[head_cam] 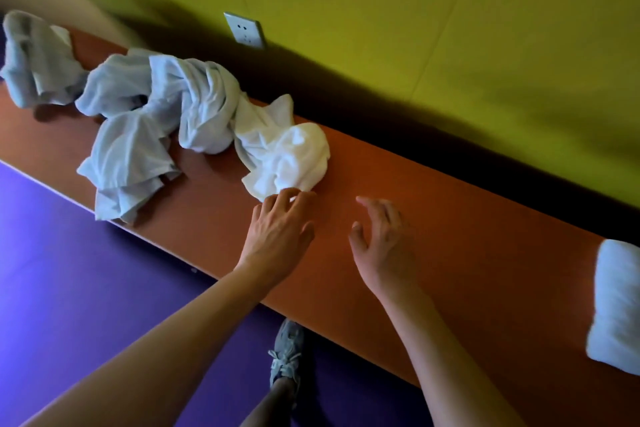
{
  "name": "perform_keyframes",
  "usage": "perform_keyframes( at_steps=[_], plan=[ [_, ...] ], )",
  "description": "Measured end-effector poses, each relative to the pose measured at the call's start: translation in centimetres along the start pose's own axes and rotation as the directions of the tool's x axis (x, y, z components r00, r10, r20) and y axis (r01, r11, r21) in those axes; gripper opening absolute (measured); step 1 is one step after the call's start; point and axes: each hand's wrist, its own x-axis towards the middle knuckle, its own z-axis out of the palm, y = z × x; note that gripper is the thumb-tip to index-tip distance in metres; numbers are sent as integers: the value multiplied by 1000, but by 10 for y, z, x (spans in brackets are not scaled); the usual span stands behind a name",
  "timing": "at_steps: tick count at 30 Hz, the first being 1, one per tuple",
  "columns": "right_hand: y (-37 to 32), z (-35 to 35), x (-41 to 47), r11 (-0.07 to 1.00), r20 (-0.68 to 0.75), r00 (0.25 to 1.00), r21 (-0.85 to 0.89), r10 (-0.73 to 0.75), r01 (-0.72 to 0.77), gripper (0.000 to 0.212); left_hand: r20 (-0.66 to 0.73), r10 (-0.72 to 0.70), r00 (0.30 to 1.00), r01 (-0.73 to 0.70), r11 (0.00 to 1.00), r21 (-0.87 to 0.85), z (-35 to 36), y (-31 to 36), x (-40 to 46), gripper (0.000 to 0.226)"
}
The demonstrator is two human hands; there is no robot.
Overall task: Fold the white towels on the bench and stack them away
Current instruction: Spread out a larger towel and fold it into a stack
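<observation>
Crumpled white towels (166,121) heaped at far left of orange surface (450,253), nearest lump (291,159) just beyond left hand (277,236); fingers spread, tips touching cloth edge, nothing gripped. Right hand (384,243) open, hovering over bare surface. Towels likely soft, light, limp (pinch corner, not bulk). Folded towel (616,308) near right; clear room between; one towel overhangs near edge

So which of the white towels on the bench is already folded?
The folded towel at the right end of the bench, a neat flat rectangle. The others, like the crumpled towel at the left hand, lie bunched.
</observation>
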Motion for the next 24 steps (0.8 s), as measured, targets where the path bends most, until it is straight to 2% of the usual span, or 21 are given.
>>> perform_keyframes(
  at_steps=[3,9,11,15,19,22,24],
  plan=[
    [-16,26,15,1000,13,1000,-20,21,-20,39,38,-68,997,67,998,6,3,-41,30,52],
    [-22,50,32,999,40,998,-32,40,-39,41,194,-137,971,126,990,68,15,-67,78,91],
    [-18,55,38,999,53,998,-30,40,-38,42,222,-153,963,142,988,68,22,-66,93,94],
    [-3,58,46,997,83,994,-27,71,-69,44,159,-189,969,209,971,-117,32,-67,107,64],
    [8,50,42,992,105,986,-13,127,-127,46,44,-223,974,225,914,-338,24,-65,96,47],
    [8,41,39,984,123,979,46,164,-171,55,-61,-201,978,147,862,-486,8,-58,78,41],
    [5,34,38,981,93,987,130,134,-145,66,-101,-147,984,68,829,-555,-3,-50,64,37]
  ],
)
